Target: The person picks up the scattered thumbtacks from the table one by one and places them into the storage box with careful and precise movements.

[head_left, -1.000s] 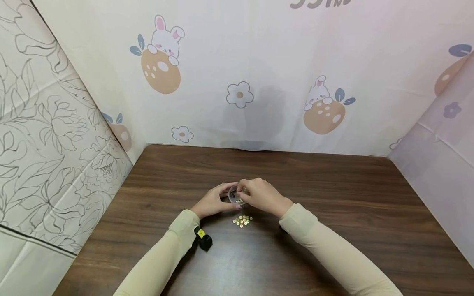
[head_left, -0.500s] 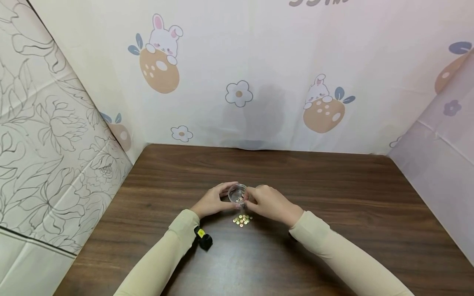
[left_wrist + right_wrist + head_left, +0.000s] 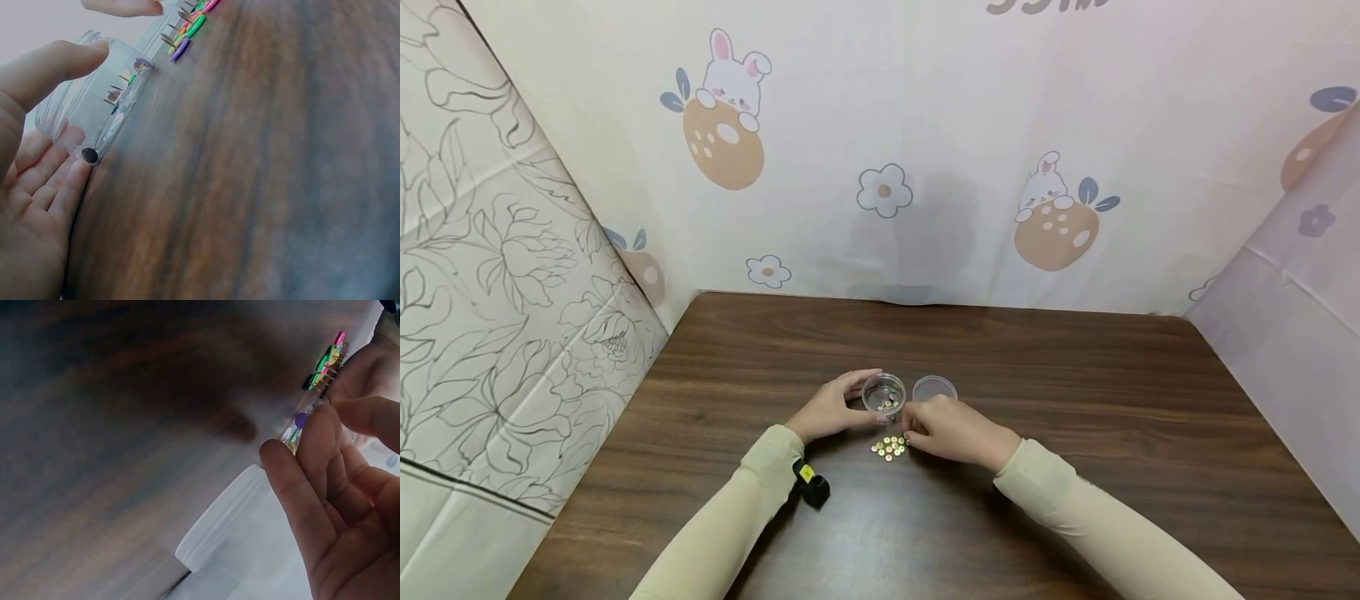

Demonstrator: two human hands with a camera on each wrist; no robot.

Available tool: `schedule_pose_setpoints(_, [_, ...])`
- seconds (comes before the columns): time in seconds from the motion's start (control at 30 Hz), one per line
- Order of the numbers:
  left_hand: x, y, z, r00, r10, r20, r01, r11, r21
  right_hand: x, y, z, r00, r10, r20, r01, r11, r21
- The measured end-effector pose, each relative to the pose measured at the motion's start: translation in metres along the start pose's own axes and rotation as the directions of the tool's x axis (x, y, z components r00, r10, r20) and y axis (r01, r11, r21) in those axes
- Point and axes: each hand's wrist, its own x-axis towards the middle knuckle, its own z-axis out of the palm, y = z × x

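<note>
My left hand (image 3: 835,407) grips a small round clear plastic container (image 3: 880,382), thumb and fingers around its wall. Several thumbtacks (image 3: 129,77) lie inside it, and one black head (image 3: 89,155) shows through the wall in the left wrist view. Just in front of the container a group of thumbtacks (image 3: 888,448) lies on the table, colored heads down and points up. My right hand (image 3: 951,429) is at the right edge of this group. Its thumb and index finger pinch a thumbtack, mostly hidden by the fingertips in the right wrist view.
A round clear lid (image 3: 934,386) lies right of the container, behind my right hand. The dark wood table (image 3: 1060,358) meets a printed cloth (image 3: 820,208) at the back. A black wrist strap piece (image 3: 814,487) hangs at my left wrist.
My right hand has come out of the container and moved right and toward me, to the edge of the thumbtack group. The lid has come into sight. My left hand stays around the container.
</note>
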Motion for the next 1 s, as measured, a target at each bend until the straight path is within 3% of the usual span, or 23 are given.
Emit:
schedule_pose_setpoints(0.1, [-0.005, 0.018, -0.003, 1.000, 0.015, 0.001, -0.015, 1.000, -0.007, 0.000, 0.000, 0.001, 1.000, -0.015, 0.015, 0.016, 1.000, -0.015])
schedule_pose_setpoints(0.6, [-0.007, 0.023, -0.003, 1.000, -0.013, 0.011, 0.013, 1.000, -0.001, -0.002, -0.005, 0.002, 0.999, 0.021, 0.039, -0.017, 0.995, -0.097])
schedule_pose_setpoints(0.7, [-0.006, 0.020, -0.003, 1.000, -0.006, 0.010, 0.007, 1.000, -0.009, -0.002, -0.005, 0.003, 0.999, 0.027, 0.036, -0.023, 0.994, -0.103])
schedule_pose_setpoints(1.0, [0.004, -0.016, 0.003, 1.000, -0.017, -0.003, 0.017, 1.000, 0.012, -0.002, -0.006, 0.004, 0.999, 0.023, 0.023, -0.020, 0.992, -0.121])
